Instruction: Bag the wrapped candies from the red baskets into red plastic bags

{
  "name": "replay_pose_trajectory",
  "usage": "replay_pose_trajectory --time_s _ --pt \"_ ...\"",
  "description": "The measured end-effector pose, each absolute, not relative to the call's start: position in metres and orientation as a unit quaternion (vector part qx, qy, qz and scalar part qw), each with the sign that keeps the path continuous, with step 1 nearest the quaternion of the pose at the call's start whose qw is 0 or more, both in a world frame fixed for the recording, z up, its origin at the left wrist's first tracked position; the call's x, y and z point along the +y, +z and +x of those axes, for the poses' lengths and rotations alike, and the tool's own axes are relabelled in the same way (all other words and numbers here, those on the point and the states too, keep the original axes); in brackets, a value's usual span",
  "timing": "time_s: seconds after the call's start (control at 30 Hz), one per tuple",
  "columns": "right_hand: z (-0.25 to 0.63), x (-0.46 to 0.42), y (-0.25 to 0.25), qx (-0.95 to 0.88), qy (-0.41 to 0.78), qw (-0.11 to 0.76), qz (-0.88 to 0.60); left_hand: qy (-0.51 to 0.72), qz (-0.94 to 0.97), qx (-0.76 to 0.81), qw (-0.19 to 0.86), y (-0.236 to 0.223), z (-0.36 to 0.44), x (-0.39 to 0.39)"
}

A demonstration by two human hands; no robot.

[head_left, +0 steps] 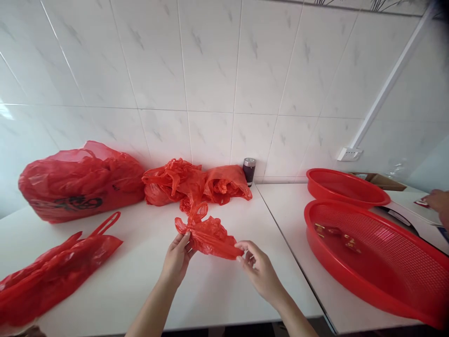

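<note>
A crumpled red plastic bag (213, 238) is held between my two hands, just above the white table. My left hand (178, 256) pinches it near its gathered, knotted-looking end. At the bag's right end, my right hand (257, 267) has thumb and fingers closed on the edge of the plastic. Right behind it lie more red plastic bags, one bunched pile (171, 182) and one flatter bag (228, 182) beside it. What the held bag contains, if anything, cannot be made out.
A large stuffed red bag (80, 182) and a long folded red bag (63, 262) lie on the left. A dark lidded cup (249, 171) stands by the wall. Two red baskets are on the right, the nearer basket (351, 290) holding small red-and-gold packets. Another person's hand (438, 202) shows far right.
</note>
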State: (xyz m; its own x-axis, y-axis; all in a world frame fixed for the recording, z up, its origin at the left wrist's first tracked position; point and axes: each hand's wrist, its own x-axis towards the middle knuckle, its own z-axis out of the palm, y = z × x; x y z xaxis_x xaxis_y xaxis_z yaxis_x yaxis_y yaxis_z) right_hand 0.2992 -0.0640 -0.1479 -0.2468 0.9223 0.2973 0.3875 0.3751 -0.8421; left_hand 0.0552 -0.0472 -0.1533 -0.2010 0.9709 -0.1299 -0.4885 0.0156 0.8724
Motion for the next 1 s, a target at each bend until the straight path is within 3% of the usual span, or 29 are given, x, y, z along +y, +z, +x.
replay_pose_trajectory --time_s 0.13,0.3,0.43,0.6,0.77,1.0 --pt "0.29 -0.061 -0.126 -0.71 0.252 0.461 -0.469 0.596 0.335 0.417 0.599 -0.133 0.066 -0.069" --pt "0.274 -0.055 -0.126 -0.741 0.352 0.386 -0.422 0.537 0.441 0.444 0.566 -0.122 0.065 -0.079" --pt "0.291 -0.047 -0.141 -0.648 0.311 0.487 -0.497 0.599 0.413 0.496 0.474 -0.127 0.037 -0.078" --pt "0.304 -0.041 -0.144 -0.602 0.279 0.539 -0.52 0.6 0.43 0.409 0.536 -0.122 0.032 -0.094" --pt "0.301 -0.038 -0.135 -0.559 0.312 0.579 -0.505 0.361 0.604 0.372 0.605 -0.095 0.041 -0.113" --pt "0.261 -0.059 -0.115 -0.659 0.268 0.565 -0.419 0.476 0.529 0.51 0.483 -0.09 0.09 -0.091"
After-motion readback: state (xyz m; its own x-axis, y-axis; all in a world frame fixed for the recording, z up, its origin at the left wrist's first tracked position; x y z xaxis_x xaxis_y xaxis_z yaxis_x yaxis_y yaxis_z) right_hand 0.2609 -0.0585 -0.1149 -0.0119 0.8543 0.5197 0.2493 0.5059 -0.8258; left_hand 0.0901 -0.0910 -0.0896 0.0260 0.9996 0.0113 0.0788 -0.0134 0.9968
